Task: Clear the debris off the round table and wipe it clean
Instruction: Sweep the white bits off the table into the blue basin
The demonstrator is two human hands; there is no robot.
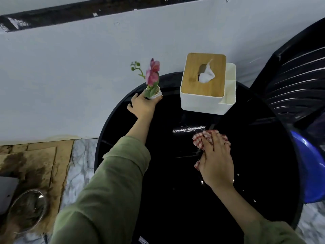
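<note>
Glossy black round table [175,199] stands against a pale wall. Left hand [142,106] wraps its fingers around a small white pot of pink artificial flowers [152,88], left of the white tissue box with a wooden lid [204,81]. Right hand [216,161], fingers together and flat, presses a red-and-white checked cloth [202,136] on the tabletop, just in front of that box.

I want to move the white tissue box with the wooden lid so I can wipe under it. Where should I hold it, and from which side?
Grip the white tissue box with the wooden lid by its white plastic body, low on the two long side walls, coming from the near side with both hands. The bamboo lid probably only rests on top and could lift off. The white side compartment is open, so keep the box level.
</note>
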